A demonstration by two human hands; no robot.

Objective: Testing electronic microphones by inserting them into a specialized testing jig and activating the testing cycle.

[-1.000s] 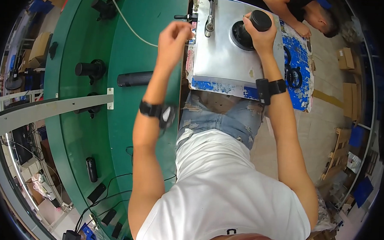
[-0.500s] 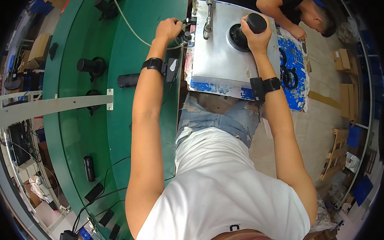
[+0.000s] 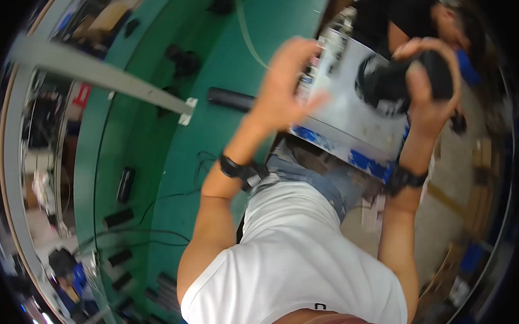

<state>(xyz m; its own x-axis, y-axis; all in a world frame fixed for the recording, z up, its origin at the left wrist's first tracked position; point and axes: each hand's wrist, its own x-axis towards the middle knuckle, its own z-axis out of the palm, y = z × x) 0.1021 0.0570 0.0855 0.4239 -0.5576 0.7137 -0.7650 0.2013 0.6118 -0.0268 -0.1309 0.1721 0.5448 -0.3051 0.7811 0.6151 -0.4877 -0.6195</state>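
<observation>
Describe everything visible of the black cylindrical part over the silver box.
The black cylindrical part looks plastic, with a thick barrel at the picture's right and a round base at left. It shows over the silver box, the right hand's grip around the barrel. Blur hides finer detail, exact tilt and whether it touches the box.

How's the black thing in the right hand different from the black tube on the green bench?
The right hand grips the black thing, while the black tube lies on the green bench. The black thing widens at one end; the black tube's visible part is straight. The black thing also looks thicker in the picture than the black tube. Both are black.
</observation>
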